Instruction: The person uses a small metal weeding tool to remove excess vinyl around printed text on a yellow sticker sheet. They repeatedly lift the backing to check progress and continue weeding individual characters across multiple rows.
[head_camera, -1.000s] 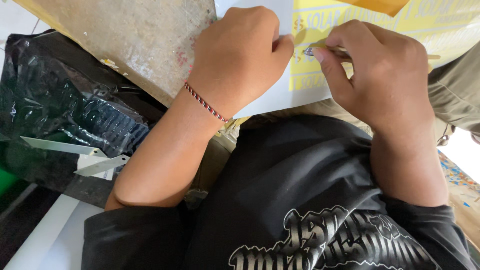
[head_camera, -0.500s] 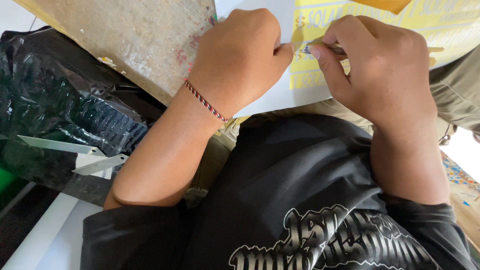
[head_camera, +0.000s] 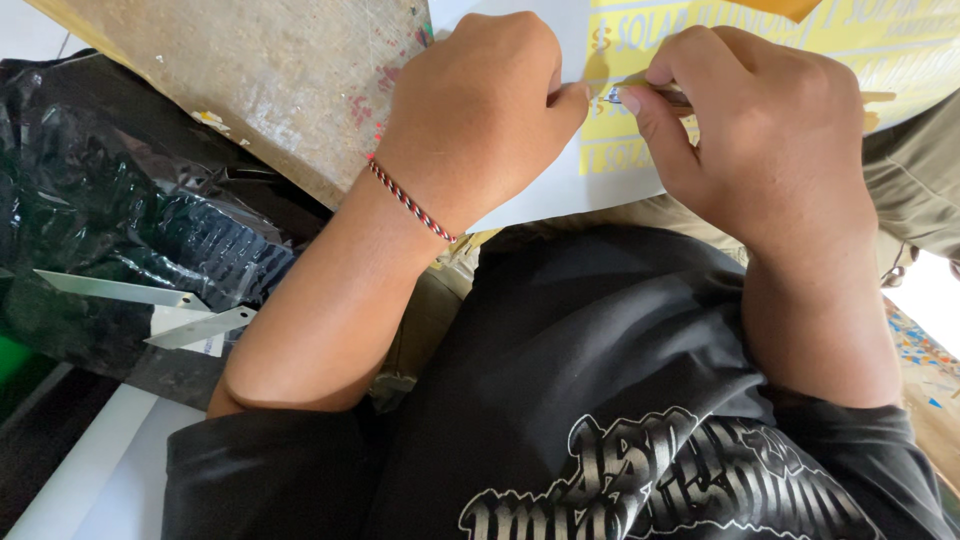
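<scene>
I see the right hand (head_camera: 770, 130) pinching a thin blade tool (head_camera: 655, 95), its long axis pointing left. Left hand (head_camera: 480, 110) fisted, pressing the yellow-printed sheet (head_camera: 600, 160) just left of the tip.

Yellow-and-white printed sheet (head_camera: 600, 170) lies under both hands.

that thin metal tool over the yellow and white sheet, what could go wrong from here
1. The left hand pins the sheet with a fingertip right beside the tip of the thin metal tool in the right hand; a slip could nick that finger.
2. Loose blades lie bare on the black plastic bag near the left elbow; a careless arm move might catch them.
</scene>
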